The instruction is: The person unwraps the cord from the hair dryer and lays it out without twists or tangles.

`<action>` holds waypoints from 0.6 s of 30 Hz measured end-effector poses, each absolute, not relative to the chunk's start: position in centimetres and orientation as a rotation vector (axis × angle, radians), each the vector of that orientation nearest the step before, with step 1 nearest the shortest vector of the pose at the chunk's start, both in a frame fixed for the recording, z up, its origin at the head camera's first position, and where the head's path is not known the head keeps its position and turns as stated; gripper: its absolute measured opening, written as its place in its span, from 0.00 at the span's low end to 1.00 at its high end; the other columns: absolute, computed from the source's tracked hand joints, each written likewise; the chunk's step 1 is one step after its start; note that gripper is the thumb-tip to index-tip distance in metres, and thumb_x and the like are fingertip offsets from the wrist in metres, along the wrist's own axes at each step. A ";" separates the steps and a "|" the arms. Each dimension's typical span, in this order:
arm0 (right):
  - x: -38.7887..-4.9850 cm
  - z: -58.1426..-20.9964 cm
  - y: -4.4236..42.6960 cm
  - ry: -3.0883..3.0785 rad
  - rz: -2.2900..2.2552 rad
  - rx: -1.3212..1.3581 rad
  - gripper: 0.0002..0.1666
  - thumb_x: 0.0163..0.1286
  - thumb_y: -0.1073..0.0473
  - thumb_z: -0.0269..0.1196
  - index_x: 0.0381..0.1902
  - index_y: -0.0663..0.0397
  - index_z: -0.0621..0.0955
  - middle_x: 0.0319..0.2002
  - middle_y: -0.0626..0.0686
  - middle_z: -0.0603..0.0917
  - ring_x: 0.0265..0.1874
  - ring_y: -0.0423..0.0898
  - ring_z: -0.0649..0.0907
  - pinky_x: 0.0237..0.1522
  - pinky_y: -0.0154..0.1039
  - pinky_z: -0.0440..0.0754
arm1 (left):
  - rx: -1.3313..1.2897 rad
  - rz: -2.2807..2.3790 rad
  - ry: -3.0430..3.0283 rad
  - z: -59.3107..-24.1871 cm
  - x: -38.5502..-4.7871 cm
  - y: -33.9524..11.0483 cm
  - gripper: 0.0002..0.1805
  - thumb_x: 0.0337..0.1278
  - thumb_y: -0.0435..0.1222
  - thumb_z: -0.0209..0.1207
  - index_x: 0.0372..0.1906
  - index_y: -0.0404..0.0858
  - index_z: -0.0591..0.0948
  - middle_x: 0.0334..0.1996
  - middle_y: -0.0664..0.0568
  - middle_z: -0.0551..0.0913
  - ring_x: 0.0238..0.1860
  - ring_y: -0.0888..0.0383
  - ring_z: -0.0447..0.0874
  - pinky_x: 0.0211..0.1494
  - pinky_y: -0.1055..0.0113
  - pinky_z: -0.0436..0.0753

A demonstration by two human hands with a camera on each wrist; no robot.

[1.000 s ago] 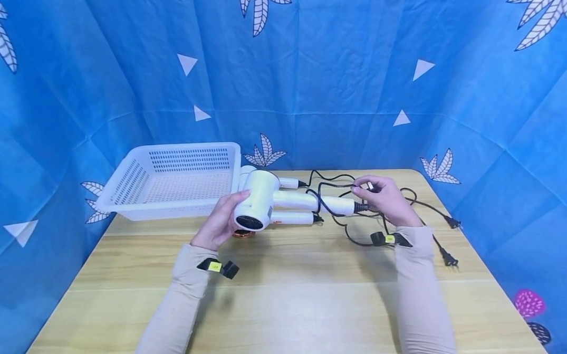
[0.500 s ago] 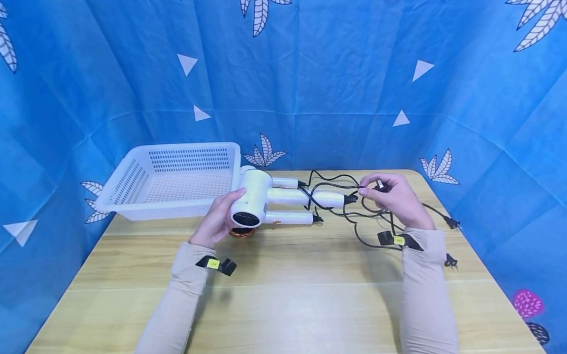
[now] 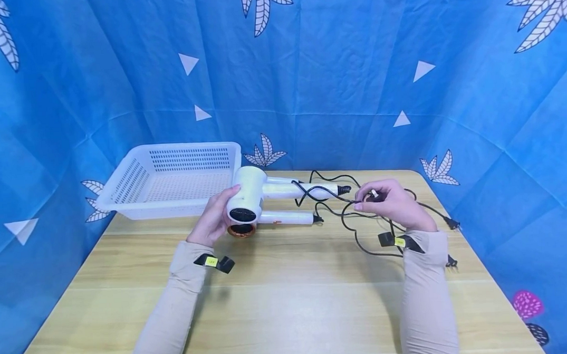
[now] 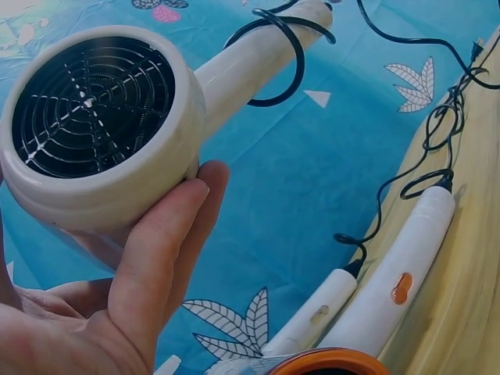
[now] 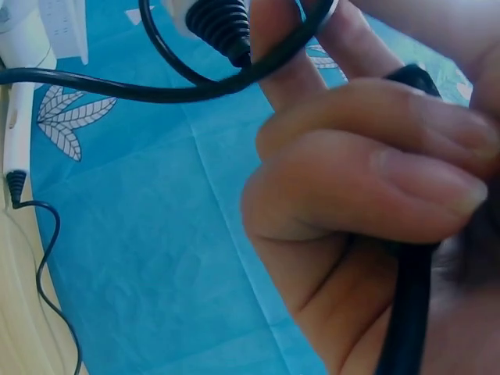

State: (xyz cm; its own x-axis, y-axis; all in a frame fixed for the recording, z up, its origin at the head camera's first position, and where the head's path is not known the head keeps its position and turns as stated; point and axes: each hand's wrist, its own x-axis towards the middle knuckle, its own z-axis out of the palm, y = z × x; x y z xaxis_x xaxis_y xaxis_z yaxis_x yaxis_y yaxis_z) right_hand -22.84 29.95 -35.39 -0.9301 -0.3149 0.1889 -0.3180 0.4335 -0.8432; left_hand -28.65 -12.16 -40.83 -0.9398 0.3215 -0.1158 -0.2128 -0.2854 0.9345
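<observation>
A white hair dryer (image 3: 248, 186) is held above the table, its handle pointing right. My left hand (image 3: 212, 218) grips it round the head; the left wrist view shows the black intake grille (image 4: 94, 105) and the fingers below it. The dryer's black cord (image 4: 293, 66) loops round the handle. My right hand (image 3: 393, 203) holds a black plug (image 3: 374, 195) and part of the cord, its fingers curled in the right wrist view. Below and behind the held dryer lie two more white hair dryers, the front one's handle (image 3: 287, 217) in plain sight and the rear one's handle (image 3: 283, 180) mostly hidden.
A white perforated plastic basket (image 3: 171, 210) stands at the back left, beside the dryers. Black cords trail across the wooden table (image 3: 289, 303) to two plugs, one plug (image 3: 452, 222) farther back and another plug (image 3: 451, 261) near the right edge. A blue curtain (image 3: 350, 79) surrounds the table.
My left hand has moved the hair dryer a little left and back. My right hand has shifted slightly right with the plug, and the cord now crosses round the handle.
</observation>
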 end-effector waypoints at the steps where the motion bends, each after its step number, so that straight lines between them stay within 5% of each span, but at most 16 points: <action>1: -22.9 -35.5 29.9 -2.670 1.558 0.612 0.06 0.64 0.62 0.74 0.37 0.56 0.87 0.40 0.52 0.88 0.30 0.38 0.81 0.30 0.34 0.81 | 0.130 2.285 1.628 -40.8 -28.7 -12.2 0.22 0.76 0.48 0.54 0.63 0.38 0.72 0.40 0.57 0.89 0.40 0.61 0.91 0.45 0.67 0.91; 12: -23.4 -35.9 29.8 -2.806 1.508 0.776 0.11 0.65 0.61 0.73 0.41 0.63 0.87 0.38 0.48 0.90 0.37 0.45 0.83 0.37 0.35 0.82 | 0.119 2.349 1.523 -40.3 -28.4 -12.5 0.19 0.75 0.49 0.56 0.60 0.42 0.73 0.42 0.56 0.89 0.41 0.61 0.91 0.45 0.68 0.91; 18: -23.5 -36.1 29.6 -2.866 1.467 0.784 0.08 0.69 0.59 0.70 0.42 0.58 0.89 0.36 0.50 0.88 0.26 0.40 0.75 0.26 0.34 0.75 | 0.116 2.372 1.484 -40.0 -28.4 -12.6 0.21 0.75 0.50 0.56 0.61 0.42 0.72 0.41 0.56 0.89 0.40 0.61 0.91 0.44 0.68 0.91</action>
